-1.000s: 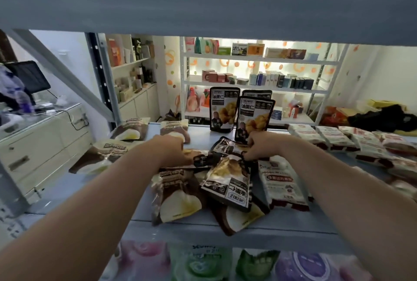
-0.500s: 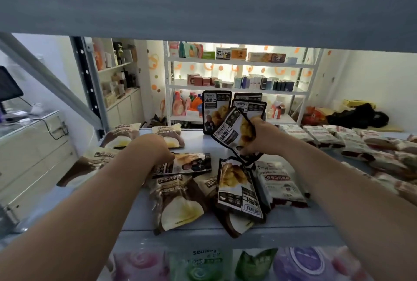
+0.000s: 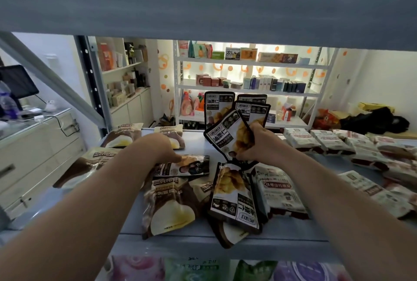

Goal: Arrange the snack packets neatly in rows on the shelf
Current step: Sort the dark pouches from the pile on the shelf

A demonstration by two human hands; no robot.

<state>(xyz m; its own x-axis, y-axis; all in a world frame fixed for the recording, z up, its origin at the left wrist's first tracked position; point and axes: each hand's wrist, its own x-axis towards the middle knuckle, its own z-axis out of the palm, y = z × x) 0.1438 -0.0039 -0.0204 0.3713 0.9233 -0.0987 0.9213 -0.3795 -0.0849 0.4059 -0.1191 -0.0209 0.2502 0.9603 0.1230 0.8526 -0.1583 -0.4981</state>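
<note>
My right hand (image 3: 259, 143) grips a black chestnut packet (image 3: 228, 134) and holds it tilted above the grey shelf (image 3: 198, 143). Behind it, three black chestnut packets (image 3: 217, 109) stand upright at the back edge. My left hand (image 3: 161, 147) rests on a black packet lying flat (image 3: 191, 165), fingers over its left end. In front lie a brown-and-cream packet (image 3: 171, 204), another black packet (image 3: 234, 197) turned upside down, and a white packet (image 3: 277, 190).
Brown-and-cream packets (image 3: 124, 138) lie at the shelf's left. Rows of white packets (image 3: 327, 140) fill the right side. The upper shelf board (image 3: 203, 3) hangs low overhead. A diagonal brace (image 3: 52, 79) crosses the left. Coloured pouches (image 3: 194, 269) show below.
My right hand lifted a black chestnut packet off the pile and raised it toward the standing ones. My left hand shifted onto the flat black packet.
</note>
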